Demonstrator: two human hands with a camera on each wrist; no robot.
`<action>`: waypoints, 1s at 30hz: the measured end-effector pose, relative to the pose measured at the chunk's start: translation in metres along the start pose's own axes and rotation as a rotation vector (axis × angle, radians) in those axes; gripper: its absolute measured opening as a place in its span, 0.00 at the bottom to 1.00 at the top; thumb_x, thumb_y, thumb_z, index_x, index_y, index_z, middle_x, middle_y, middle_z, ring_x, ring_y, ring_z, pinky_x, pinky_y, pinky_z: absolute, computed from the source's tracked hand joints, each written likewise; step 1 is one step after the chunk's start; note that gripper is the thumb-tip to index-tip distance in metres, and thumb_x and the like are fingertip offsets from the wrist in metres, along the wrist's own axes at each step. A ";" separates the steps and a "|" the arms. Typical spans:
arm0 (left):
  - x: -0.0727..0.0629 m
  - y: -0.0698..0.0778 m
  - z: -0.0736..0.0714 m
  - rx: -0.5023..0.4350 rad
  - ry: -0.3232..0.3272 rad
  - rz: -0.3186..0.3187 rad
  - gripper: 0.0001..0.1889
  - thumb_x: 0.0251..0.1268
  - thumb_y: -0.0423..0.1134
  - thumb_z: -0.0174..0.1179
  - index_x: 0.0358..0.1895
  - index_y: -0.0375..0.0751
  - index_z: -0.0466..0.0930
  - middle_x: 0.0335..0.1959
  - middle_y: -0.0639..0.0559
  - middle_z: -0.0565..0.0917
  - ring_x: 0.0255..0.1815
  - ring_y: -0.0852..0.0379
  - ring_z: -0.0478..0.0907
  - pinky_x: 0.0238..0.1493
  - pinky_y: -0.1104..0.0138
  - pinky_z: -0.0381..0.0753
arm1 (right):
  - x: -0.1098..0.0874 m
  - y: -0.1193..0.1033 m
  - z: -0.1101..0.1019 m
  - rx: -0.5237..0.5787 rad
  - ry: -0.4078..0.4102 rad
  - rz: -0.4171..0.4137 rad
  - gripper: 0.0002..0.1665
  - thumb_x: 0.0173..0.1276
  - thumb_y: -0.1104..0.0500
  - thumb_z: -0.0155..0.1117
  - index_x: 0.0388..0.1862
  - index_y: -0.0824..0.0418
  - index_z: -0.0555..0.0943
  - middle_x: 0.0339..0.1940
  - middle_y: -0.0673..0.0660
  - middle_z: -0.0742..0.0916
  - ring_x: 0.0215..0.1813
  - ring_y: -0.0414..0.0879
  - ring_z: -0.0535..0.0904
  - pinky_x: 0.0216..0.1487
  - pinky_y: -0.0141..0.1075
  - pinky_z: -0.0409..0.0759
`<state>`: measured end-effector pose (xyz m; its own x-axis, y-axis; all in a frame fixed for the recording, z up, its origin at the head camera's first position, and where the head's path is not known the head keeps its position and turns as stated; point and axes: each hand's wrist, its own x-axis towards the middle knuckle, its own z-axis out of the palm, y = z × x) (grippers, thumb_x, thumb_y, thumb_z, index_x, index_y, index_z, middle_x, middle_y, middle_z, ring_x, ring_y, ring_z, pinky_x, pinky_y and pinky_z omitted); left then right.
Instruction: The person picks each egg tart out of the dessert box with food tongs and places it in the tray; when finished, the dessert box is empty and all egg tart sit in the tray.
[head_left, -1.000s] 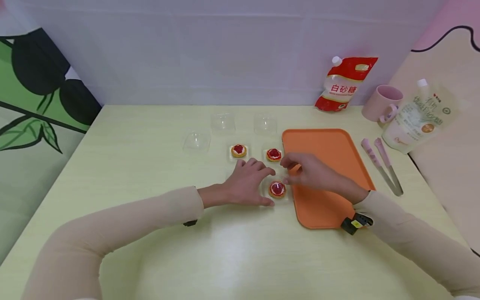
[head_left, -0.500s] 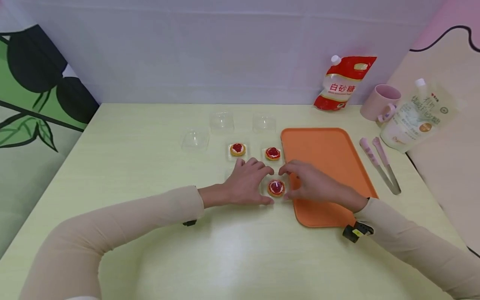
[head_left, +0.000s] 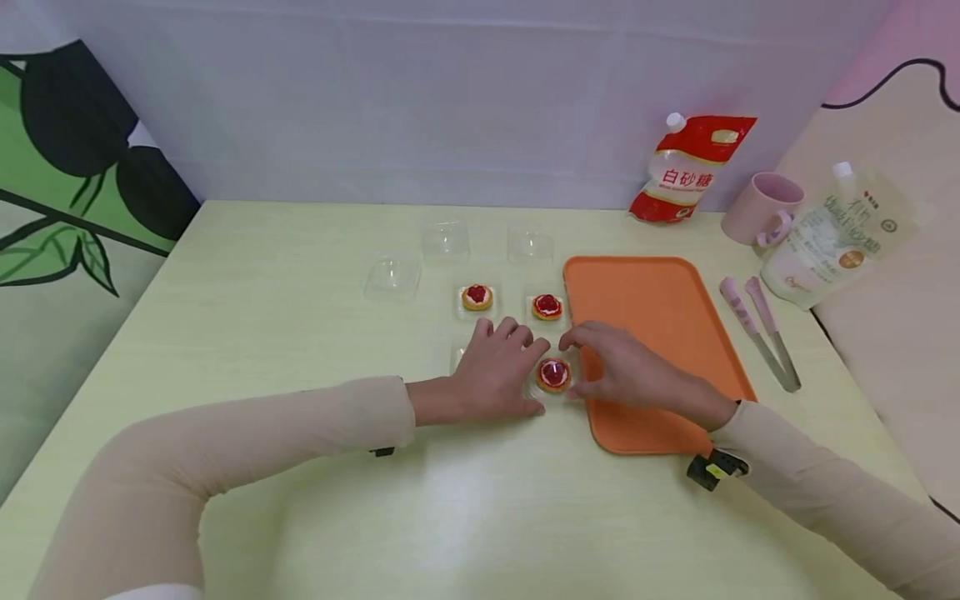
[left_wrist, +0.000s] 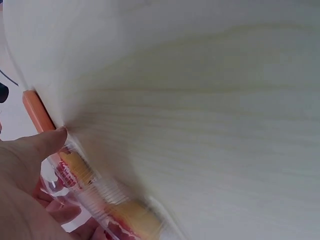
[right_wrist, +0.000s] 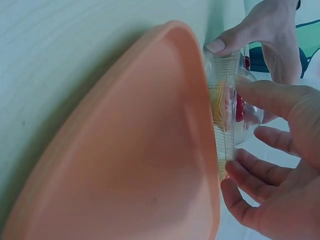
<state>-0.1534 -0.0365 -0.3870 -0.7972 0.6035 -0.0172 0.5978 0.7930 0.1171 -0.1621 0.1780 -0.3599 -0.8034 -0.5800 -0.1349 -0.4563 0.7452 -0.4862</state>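
Note:
A small clear plastic box holds a red-topped tart, and its domed lid sits over the tart. My left hand grips the box from the left, thumb at the near corner, fingers bent along the far side. From the right, my right hand holds the rim between thumb and curled fingers, seen close in the right wrist view. Two more tarts, one left and one right, sit uncovered on clear bases behind the hands. Another clear base is partly hidden behind my left hand.
Right beside the box lies an orange tray. Several clear lids stand at the back left. Pink-ended metal tongs, a pink mug, a red sugar pouch and a pale pouch are at the right.
My right hand has come down and in against the right side of the box, its thumb now at the near corner. My left hand has stayed nearly in place.

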 end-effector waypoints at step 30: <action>0.003 0.010 0.008 0.120 0.091 -0.024 0.27 0.51 0.60 0.66 0.51 0.48 0.78 0.44 0.54 0.79 0.48 0.53 0.70 0.47 0.57 0.62 | -0.006 -0.003 0.005 -0.281 0.044 -0.153 0.44 0.49 0.45 0.83 0.62 0.62 0.80 0.57 0.58 0.86 0.59 0.55 0.80 0.62 0.51 0.77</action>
<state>-0.1494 -0.0259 -0.3941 -0.8122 0.5789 0.0721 0.5803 0.8144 -0.0020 -0.1536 0.1776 -0.3613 -0.7301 -0.6823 -0.0377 -0.6563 0.7154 -0.2397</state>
